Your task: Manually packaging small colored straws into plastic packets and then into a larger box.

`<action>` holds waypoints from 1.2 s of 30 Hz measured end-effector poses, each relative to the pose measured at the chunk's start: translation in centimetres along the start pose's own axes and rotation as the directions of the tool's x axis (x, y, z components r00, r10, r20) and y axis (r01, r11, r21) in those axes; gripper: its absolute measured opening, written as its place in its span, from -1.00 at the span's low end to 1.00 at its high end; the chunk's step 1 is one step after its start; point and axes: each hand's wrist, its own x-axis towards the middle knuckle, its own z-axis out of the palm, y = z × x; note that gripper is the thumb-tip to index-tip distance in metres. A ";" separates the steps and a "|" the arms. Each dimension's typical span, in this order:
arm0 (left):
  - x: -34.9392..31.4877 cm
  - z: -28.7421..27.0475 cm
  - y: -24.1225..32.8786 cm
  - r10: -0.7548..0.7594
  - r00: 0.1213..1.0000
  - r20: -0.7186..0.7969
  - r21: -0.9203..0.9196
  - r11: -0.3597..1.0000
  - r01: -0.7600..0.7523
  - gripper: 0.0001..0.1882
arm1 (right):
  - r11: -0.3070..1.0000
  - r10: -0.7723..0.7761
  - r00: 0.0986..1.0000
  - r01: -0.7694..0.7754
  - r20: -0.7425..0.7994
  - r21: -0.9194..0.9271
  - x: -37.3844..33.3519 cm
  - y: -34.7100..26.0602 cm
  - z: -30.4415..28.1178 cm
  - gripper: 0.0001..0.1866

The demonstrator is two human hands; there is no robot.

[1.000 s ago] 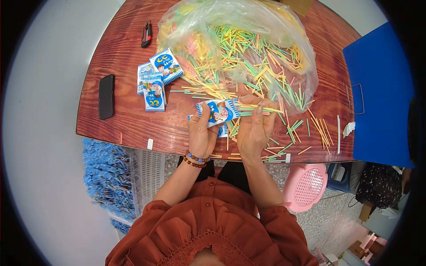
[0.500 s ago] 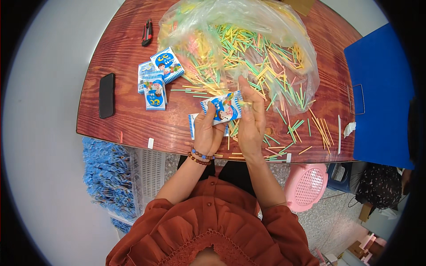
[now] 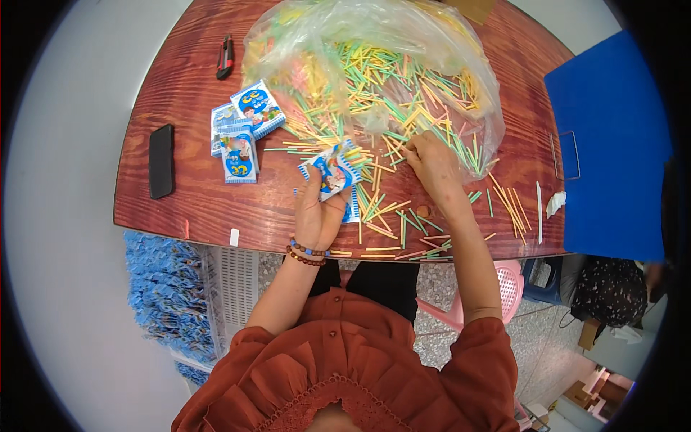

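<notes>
My left hand (image 3: 318,214) is closed around a small blue-and-white packet (image 3: 332,171), tilted, with sticks poking from its upper right end. Another blue-and-white packet (image 3: 352,207) lies on the table partly under that hand. To the right, my right hand (image 3: 437,169) is over the loose sticks at the edge of the clear plastic bag (image 3: 484,86). Its thumb and fingertips are pinched together; what they hold, if anything, is too small to make out. Thin yellow, green and pink sticks (image 3: 385,72) fill the bag and spill out around both hands.
Several blue-and-white packets (image 3: 257,108) are stacked left of the bag. A cutter knife (image 3: 225,57) and a black phone (image 3: 162,161) lie farther left. A blue board or bin (image 3: 604,151) stands at the right edge. Below are a pink stool (image 3: 509,291) and a heap of blue packets (image 3: 169,295).
My right hand has left the packet and moved right to the loose sticks. My left hand has shifted slightly left with the packet, whose upper end now points more upward.
</notes>
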 end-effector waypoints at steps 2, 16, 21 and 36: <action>-0.2 0.7 -0.5 0.021 0.999 -0.046 0.031 0.999 -0.020 -0.66 | 0.972 -0.055 0.998 0.051 -0.011 -0.231 0.8 0.5 1.0 -0.88; -0.1 0.2 0.9 0.005 0.999 0.051 -0.097 0.995 0.000 -0.60 | 0.426 0.317 0.945 -0.062 -0.085 0.903 -2.4 -8.2 -2.9 -0.97; -0.2 0.9 1.0 0.018 0.999 0.050 -0.039 0.999 -0.016 -0.58 | 0.059 0.280 0.934 0.215 -0.222 0.975 -2.0 -14.1 -0.7 -0.95; 0.7 -2.5 4.9 0.136 0.952 0.273 -0.195 0.977 -0.084 -0.61 | 0.977 0.066 0.931 0.013 -0.358 0.212 -3.3 -6.0 0.2 -0.71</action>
